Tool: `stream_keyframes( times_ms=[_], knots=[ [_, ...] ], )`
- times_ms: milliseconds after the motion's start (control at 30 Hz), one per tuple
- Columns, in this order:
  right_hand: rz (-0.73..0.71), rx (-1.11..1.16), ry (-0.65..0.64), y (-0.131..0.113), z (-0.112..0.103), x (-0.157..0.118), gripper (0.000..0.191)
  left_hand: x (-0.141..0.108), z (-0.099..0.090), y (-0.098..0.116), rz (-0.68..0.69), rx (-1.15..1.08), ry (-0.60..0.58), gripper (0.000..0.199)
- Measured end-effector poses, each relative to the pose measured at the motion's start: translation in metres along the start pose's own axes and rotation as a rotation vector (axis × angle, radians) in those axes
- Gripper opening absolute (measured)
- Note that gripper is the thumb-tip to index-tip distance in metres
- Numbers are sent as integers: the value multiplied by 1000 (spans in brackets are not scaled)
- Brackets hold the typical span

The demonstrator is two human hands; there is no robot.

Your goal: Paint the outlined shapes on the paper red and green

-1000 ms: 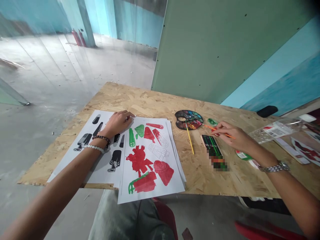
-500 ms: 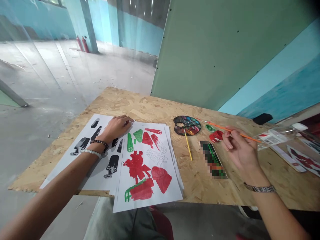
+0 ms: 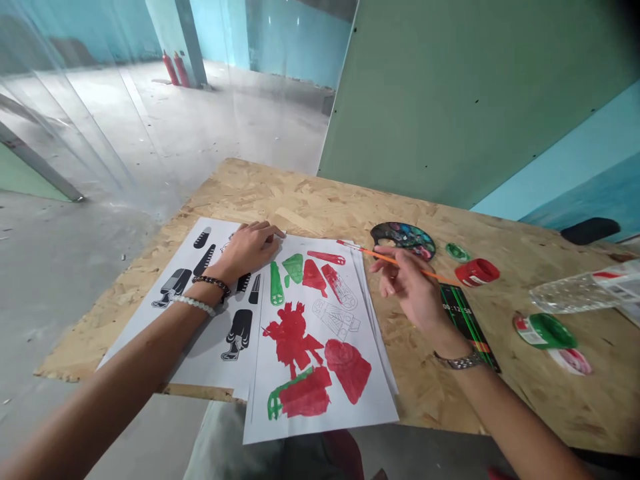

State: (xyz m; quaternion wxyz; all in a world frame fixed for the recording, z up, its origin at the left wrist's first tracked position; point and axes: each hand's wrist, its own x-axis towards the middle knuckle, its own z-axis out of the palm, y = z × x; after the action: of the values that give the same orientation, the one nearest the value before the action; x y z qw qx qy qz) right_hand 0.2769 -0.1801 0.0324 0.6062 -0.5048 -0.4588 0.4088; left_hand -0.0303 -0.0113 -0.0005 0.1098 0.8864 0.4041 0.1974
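My right hand [image 3: 413,287] pinches an orange paintbrush [image 3: 427,272], its tip pointing left over the top right corner of the painted sheet [image 3: 350,417]. That sheet carries red and green painted shapes and one unpainted outline drawing. My left hand [image 3: 253,248] lies on the papers near their top edge, fingers bent and no object seen in it. Under my left forearm is a printed sheet [image 3: 187,363] with black and grey figures. A paint palette [image 3: 407,235] lies just beyond my right hand, which hides part of it.
Right of my right hand are an open red paint jar [image 3: 476,272], a green lid [image 3: 457,252], a green paint jar [image 3: 547,331], a pinkish lid [image 3: 573,361] and a clear bottle [image 3: 570,292]. A phone [image 3: 470,327] lies partly beneath my right wrist.
My right hand has moved left with the brush, from beside the red jar to the sheet's corner. The view has turned right, and the green jar now shows. My left hand stays on the paper.
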Motion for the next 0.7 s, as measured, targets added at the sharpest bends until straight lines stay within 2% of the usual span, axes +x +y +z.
stream_keyframes(
  times_ms=[167,267,433,500,600,700],
  knots=[
    [-64,-60,64,29,5,-7,38,2,4,-2,10,-1,7,38],
    [-57,-99,88,37,2,-13,26,4,4,-4,6,-9,12,36],
    [-7,-127,35,39,-2,-16,20,6,4,-5,-26,-32,7,33],
    [-16,-109,43,38,-2,-14,17,6,5,-5,-34,-31,13,35],
    [-26,-77,76,36,-2,-12,24,7,7,-6,-51,-19,24,36],
    [22,-131,48,34,-3,-13,16,7,7,-6,-20,-8,55,36]
  ],
)
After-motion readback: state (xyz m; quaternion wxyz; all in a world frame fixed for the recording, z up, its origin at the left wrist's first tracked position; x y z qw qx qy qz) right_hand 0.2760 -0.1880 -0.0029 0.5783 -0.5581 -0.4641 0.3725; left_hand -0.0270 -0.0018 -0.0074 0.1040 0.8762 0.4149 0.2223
